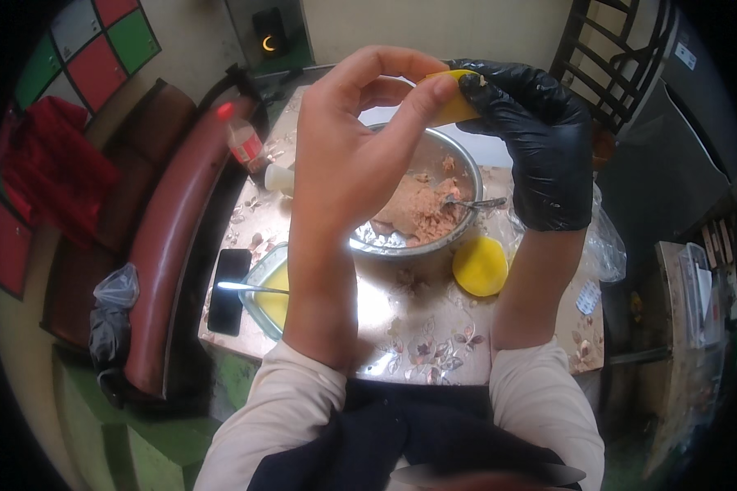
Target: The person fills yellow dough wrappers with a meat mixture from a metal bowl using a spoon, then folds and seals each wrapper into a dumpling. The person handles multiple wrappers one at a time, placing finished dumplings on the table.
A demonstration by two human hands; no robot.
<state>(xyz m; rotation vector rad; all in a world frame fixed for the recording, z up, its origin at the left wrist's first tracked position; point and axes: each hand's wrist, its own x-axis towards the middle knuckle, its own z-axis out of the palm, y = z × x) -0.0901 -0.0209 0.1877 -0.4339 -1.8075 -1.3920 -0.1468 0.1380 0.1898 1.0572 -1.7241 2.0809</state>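
A folded yellow wrapper point(457, 110) is pinched between both my hands, above the far side of a steel bowl. My left hand point(368, 135) is bare, thumb and fingers on the wrapper's left edge. My right hand point(540, 135), in a black disposable glove, grips its right side; a bit of filling shows at the fingertip. The steel bowl point(476, 178) holds ground meat filling point(427, 208) with a metal spoon point(482, 202) stuck in it. Several yellow round wrappers, or one, the count being unclear point(480, 266), lie on the table between bowl and right forearm.
On the table's left are a glass dish point(261, 270) of yellow liquid with a utensil point(252, 287) across it, a black phone point(229, 291), and a red-capped bottle point(244, 138). Clear plastic bags point(605, 239) lie at the right. A reddish-brown sofa point(172, 215) stands left, a fridge point(669, 141) right.
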